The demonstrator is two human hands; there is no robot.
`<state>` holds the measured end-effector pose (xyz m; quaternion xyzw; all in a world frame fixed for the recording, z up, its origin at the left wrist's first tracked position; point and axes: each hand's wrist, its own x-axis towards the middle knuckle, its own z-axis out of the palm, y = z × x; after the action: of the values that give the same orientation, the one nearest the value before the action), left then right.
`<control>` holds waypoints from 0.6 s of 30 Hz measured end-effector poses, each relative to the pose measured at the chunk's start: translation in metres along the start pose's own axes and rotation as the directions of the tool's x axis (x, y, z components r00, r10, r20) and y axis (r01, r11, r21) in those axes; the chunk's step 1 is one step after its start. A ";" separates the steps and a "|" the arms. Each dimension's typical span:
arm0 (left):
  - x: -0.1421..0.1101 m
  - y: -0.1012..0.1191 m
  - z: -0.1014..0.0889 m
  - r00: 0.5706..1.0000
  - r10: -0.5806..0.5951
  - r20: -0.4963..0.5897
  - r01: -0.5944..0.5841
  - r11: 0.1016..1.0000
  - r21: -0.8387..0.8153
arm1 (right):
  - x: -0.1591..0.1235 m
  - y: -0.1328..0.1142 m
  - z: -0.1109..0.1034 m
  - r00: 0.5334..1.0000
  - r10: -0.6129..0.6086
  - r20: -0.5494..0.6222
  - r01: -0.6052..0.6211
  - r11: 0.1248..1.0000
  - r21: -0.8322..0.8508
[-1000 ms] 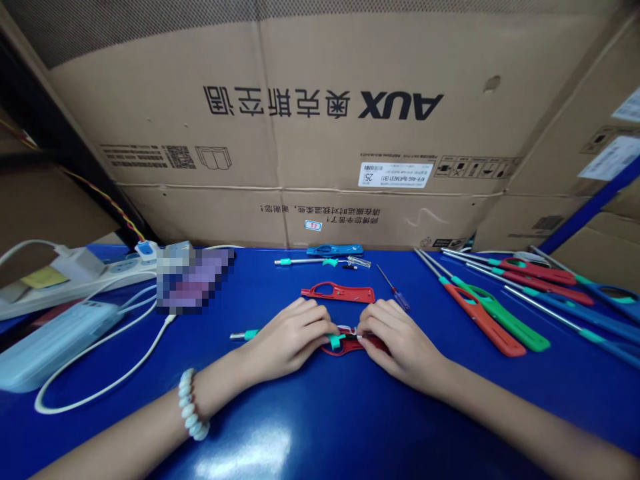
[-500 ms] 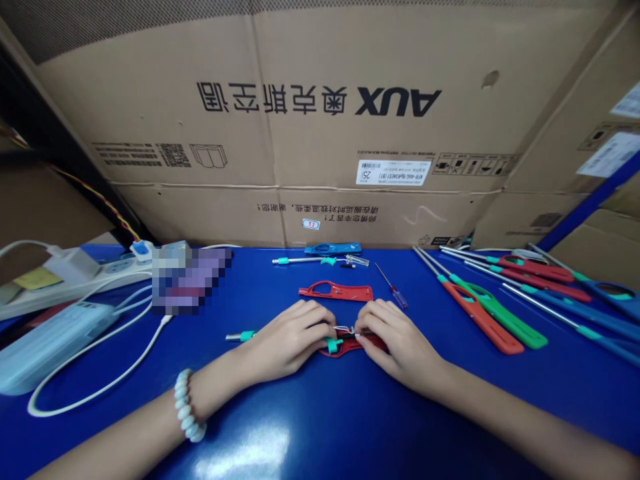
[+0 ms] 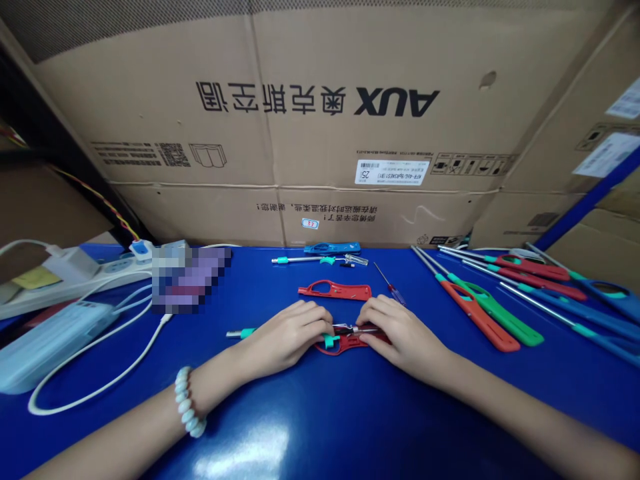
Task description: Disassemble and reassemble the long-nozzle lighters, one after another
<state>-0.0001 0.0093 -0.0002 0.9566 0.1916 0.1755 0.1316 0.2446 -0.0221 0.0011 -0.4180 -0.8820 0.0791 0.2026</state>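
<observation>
An opened long-necked lighter lies across the table in front of me, its red handle half (image 3: 345, 346) holding a black part and thin wires. My left hand (image 3: 293, 335) is closed over the lighter's neck end, fingertips by the teal trigger (image 3: 330, 341). The metal tube (image 3: 233, 334) sticks out to the left beneath that hand. My right hand (image 3: 400, 335) grips the right end of the red handle half, thumb and forefinger either side of the black part; its palm hides that end. Beyond the hands lies a loose red handle half (image 3: 340, 291).
Behind are a blue handle half (image 3: 333, 249), another lighter tube (image 3: 300, 259) and a screwdriver (image 3: 396, 293). Several assembled lighters (image 3: 480, 313) lie at right. At left are a power strip (image 3: 125, 267), a power bank (image 3: 60, 347) and a white cable (image 3: 95, 393). A cardboard box (image 3: 310, 147) walls the back.
My right thumb and forefinger have parted a little around the black part and show more of it. The left hand stays on the lighter. The view has shifted slightly.
</observation>
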 end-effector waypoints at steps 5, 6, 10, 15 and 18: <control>0.000 0.000 0.001 1.000 0.013 -0.015 -0.013 1.000 -0.016 | -0.001 0.002 -0.001 0.998 -0.055 0.021 0.057 0.996 -0.071; 0.000 0.000 0.001 1.000 0.016 -0.021 -0.017 1.000 -0.020 | -0.001 0.001 0.000 0.998 -0.066 0.012 0.067 0.994 -0.087; 0.000 0.002 0.002 0.998 0.035 -0.043 -0.036 0.999 -0.029 | -0.001 -0.002 0.003 0.996 -0.081 -0.026 0.076 0.985 -0.157; -0.001 0.002 0.003 0.996 0.041 -0.077 -0.044 0.998 -0.040 | -0.001 -0.003 0.006 0.994 -0.089 -0.060 0.076 0.977 -0.200; -0.001 0.003 0.003 0.996 0.038 -0.082 -0.042 0.998 -0.047 | 0.000 -0.003 0.007 0.993 -0.088 -0.081 0.071 0.977 -0.200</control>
<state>0.0012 0.0060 -0.0019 0.9489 0.1732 0.2215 0.1433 0.2392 -0.0242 -0.0043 -0.4034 -0.8916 -0.0352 0.2026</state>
